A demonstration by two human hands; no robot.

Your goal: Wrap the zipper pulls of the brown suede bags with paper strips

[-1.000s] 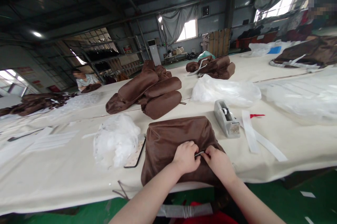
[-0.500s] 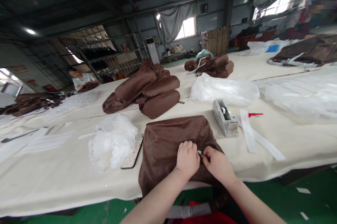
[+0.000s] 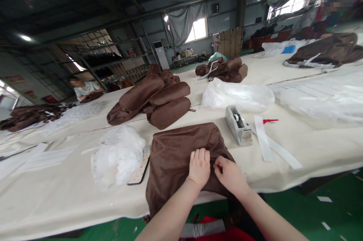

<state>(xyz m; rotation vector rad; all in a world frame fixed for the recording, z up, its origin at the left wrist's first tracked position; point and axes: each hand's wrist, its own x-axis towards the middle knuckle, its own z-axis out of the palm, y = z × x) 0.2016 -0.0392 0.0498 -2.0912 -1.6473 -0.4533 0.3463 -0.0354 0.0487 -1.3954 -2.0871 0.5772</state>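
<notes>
A brown leather-like bag (image 3: 176, 154) lies at the table's front edge, its near side hanging over. On its right half rests my left hand (image 3: 200, 167), fingers curled and closed on the bag's material. Close beside it, my right hand (image 3: 230, 175) is closed in a pinch at the bag's surface. What sits between those fingertips is too small and hidden to make out. A seam or zip line runs across the bag under both hands.
A grey tape dispenser (image 3: 238, 125) and white strips (image 3: 263, 139) lie to the right. Crumpled clear plastic (image 3: 117, 156) partly covers a phone-like flat object (image 3: 140, 171) at left. Behind are stacked brown bags (image 3: 170, 110) and plastic bags (image 3: 238, 95). A person (image 3: 85, 88) sits far left.
The whole view has shifted slightly. Both hands stay at the same part of the bag. A small white bit seen between them earlier no longer shows.
</notes>
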